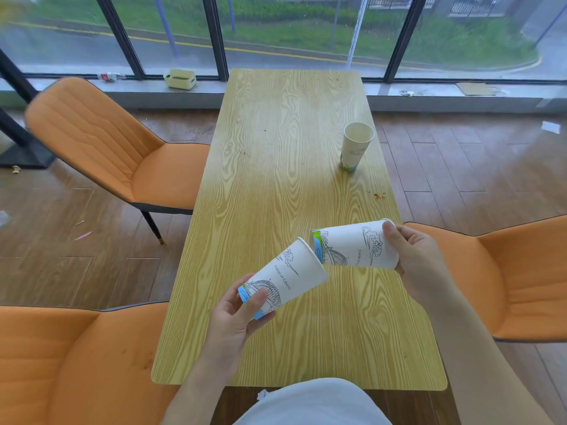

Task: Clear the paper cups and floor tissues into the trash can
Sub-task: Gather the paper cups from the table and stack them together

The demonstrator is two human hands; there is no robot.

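Near left paper cup (287, 276): "Statue of Liberty" printed along side. Near right paper cup (357, 245): same line, only "Statue of L" visible. Far cup (356, 147): no readable text.

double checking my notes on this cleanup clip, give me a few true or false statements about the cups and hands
1. The left hand holds a paper cup near its base. True.
2. The right hand is empty. False: it grips a second cup at its rim end.
3. A third cup stands upright on the table. True.
4. The third cup lies on its side. False: it stands upright.
5. A trash can is beside the table. False: none is visible.
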